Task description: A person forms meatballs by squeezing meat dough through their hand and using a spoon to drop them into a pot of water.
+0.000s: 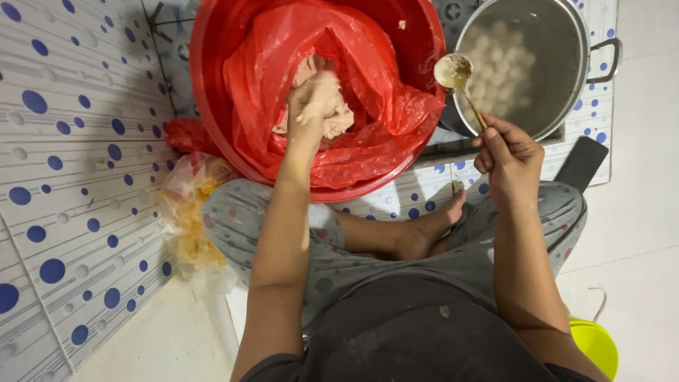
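The dough (327, 117) is a pale pinkish-beige lump lying in a red plastic bag (368, 85) that lines a big red basin (212, 106). The left hand (311, 106) is down in the dough, smeared with it, fingers curled closed around a clump. The basin rests partly on the person's knees, who sits cross-legged on the floor in grey spotted trousers (247, 212), one bare foot (424, 230) showing below the basin's rim.

The right hand (509, 159) holds a spoon (454, 71) by its thin handle, fingers pinched together on it; the spoon's bowl carries a round ball of dough and sits just at the edge of a steel pot (566, 42). Inside the pot, pale balls lie under cloudy water. The pot stands on a stove just right of the basin.

A yellowish crumpled plastic bag (187, 212) lies left of the knee, against a white wall with blue dots (64, 177). A yellow-green bowl (598, 346) shows at the lower right.
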